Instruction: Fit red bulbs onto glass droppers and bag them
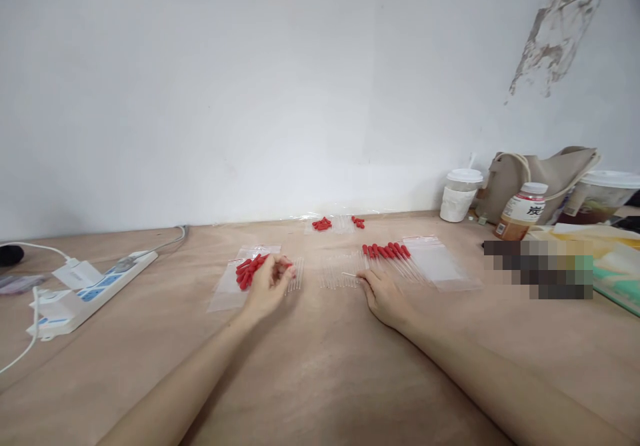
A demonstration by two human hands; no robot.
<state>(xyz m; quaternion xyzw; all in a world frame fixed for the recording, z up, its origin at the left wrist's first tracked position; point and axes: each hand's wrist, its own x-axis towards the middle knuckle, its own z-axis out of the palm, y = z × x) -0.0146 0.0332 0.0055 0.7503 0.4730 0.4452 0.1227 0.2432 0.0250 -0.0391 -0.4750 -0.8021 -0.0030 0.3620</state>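
My left hand (273, 279) is closed in a pinch, with a bit of red rubber dropper bulb (289, 265) showing at the fingertips. Beside it, a pile of red bulbs (246, 274) lies on a clear plastic bag (225, 293). My right hand (383, 293) pinches one end of a thin glass dropper tube (349, 274), which points left. Under and beside that tube lies a row of clear glass tubes (333, 273); more glass tubes (299, 276) lie just right of my left hand. Several droppers with red bulbs fitted (385, 251) lie beyond my right hand.
Another clear bag (435, 263) lies at the right. Near the wall are more red bulbs (321, 223) on plastic. A power strip (100, 293) with chargers sits left. A lidded cup (460, 196), a drink bottle (523, 211) and a grey bag (545, 166) stand at the right back.
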